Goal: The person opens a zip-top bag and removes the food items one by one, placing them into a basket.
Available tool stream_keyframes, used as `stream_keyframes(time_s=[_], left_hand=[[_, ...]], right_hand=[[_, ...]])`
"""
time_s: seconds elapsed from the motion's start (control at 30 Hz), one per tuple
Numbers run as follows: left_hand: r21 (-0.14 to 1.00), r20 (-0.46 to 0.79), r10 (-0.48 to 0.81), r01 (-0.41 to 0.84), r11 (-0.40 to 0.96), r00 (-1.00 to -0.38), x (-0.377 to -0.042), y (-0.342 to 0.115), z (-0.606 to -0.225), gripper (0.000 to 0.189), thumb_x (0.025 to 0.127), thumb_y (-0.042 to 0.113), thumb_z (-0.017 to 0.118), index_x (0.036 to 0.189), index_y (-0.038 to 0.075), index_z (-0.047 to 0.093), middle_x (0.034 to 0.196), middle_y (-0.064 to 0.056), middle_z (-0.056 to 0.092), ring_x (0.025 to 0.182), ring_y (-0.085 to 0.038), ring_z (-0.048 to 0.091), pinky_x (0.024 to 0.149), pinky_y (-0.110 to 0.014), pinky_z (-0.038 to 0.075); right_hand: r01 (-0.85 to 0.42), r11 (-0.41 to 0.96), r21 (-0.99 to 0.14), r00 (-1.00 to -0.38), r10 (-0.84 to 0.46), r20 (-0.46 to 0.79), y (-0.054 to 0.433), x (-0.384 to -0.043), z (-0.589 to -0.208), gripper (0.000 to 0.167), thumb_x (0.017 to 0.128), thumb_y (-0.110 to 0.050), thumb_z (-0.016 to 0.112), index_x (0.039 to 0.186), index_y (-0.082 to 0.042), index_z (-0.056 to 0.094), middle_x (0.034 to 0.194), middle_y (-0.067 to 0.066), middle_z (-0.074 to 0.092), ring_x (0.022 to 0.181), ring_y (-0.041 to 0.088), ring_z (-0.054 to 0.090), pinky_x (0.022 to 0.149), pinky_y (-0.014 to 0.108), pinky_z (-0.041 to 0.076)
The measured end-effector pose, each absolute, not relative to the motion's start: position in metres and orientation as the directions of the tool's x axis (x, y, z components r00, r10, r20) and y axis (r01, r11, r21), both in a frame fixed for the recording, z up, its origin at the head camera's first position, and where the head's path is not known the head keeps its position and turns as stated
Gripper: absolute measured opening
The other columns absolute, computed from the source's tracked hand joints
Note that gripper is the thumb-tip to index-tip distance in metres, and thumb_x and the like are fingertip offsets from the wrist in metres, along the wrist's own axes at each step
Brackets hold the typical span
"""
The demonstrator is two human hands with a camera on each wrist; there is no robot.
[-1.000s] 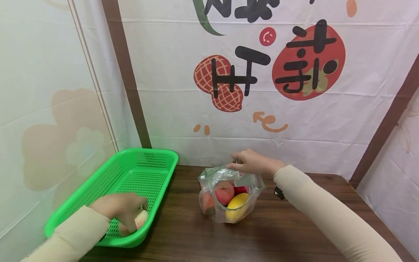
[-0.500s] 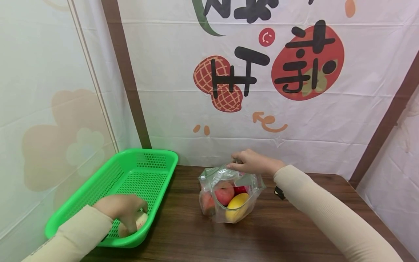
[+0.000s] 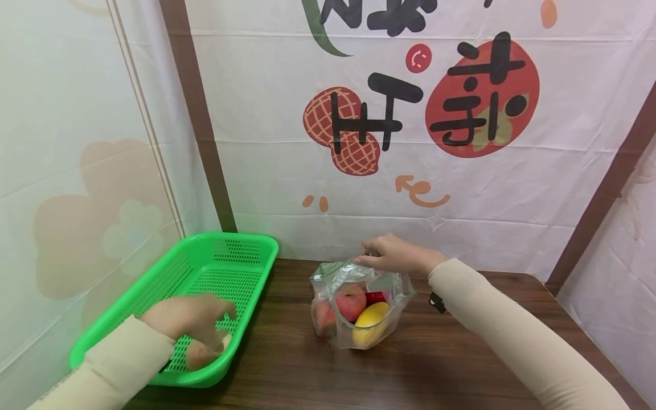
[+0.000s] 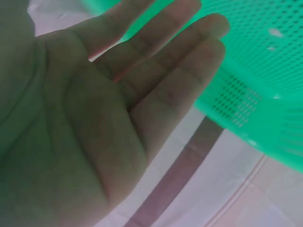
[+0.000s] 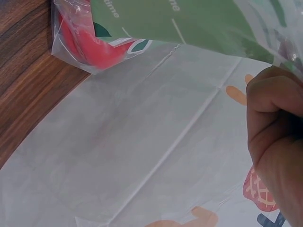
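Note:
In the head view my left hand [image 3: 189, 319] is low over the near end of the green basket [image 3: 266, 259], fingers spread. The left wrist view shows its palm bare and fingers [image 4: 180, 80] nearly straight. Just under it in the basket lies a brownish round fruit or vegetable [image 3: 199, 355], with a paler piece [image 3: 226, 340] partly hidden behind the fingers. My right hand [image 3: 394, 253] grips the upper edge of a clear zip bag [image 3: 328, 285] on the table. Inside the bag are a pinkish-red apple [image 3: 351, 303], a yellow mango-like fruit [image 3: 371, 324] and other red fruit.
The dark wooden table [image 3: 287, 376] lies between basket and bag. A printed white cloth [image 3: 266, 171] hangs behind it, and more cloth closes off both sides. The basket's far end stands close to the left and back cloth.
My left hand has lifted slightly and its fingers have spread off the round pieces, so the brownish one shows more. The right hand and the bag stay put.

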State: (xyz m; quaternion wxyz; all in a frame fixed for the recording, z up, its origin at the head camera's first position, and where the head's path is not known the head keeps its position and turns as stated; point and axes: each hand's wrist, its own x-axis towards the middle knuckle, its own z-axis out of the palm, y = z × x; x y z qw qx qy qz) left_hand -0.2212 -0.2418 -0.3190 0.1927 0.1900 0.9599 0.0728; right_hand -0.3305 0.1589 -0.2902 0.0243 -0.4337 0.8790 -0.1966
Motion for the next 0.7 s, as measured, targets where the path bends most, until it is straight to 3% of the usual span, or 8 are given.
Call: stream_keyframes(time_s=[0.33,0.53,0.7], left_hand=[[0.204,-0.161,0.546,0.514,0.833,-0.822,-0.222,-0.234,-0.280,0.043,0.079,0.023,0.085,0.116,0.010,0.066,0.103,-0.004,0.068,0.102,-0.031,0.064,0.081,-0.044,0.053],[0.204,-0.082,0.624,0.600,0.773,-0.777,-0.219,-0.224,-0.264,0.039,0.083,0.023,0.081,0.117,0.012,0.067,0.102,0.002,0.069,0.092,-0.018,0.066,0.077,-0.038,0.053],[0.178,0.010,0.686,0.676,0.715,-0.728,-0.216,-0.216,-0.253,0.032,0.086,0.022,0.079,0.115,0.015,0.068,0.103,0.008,0.069,0.094,-0.013,0.067,0.079,-0.036,0.054]], right_hand=[[-0.746,0.560,-0.361,-0.631,-0.767,0.116,0.159,-0.331,-0.291,0.022,0.101,-0.031,0.062,0.086,-0.015,0.060,0.065,-0.008,0.047,0.057,0.006,0.045,0.058,0.026,0.043],[-0.733,0.571,-0.369,-0.643,-0.759,0.103,0.159,-0.332,-0.291,0.022,0.100,-0.032,0.064,0.085,-0.017,0.059,0.063,-0.008,0.045,0.057,0.006,0.045,0.058,0.025,0.043],[-0.734,0.569,-0.370,-0.641,-0.760,0.103,0.159,-0.331,-0.291,0.022,0.100,-0.032,0.064,0.084,-0.017,0.059,0.064,-0.008,0.046,0.057,0.006,0.045,0.058,0.026,0.043]])
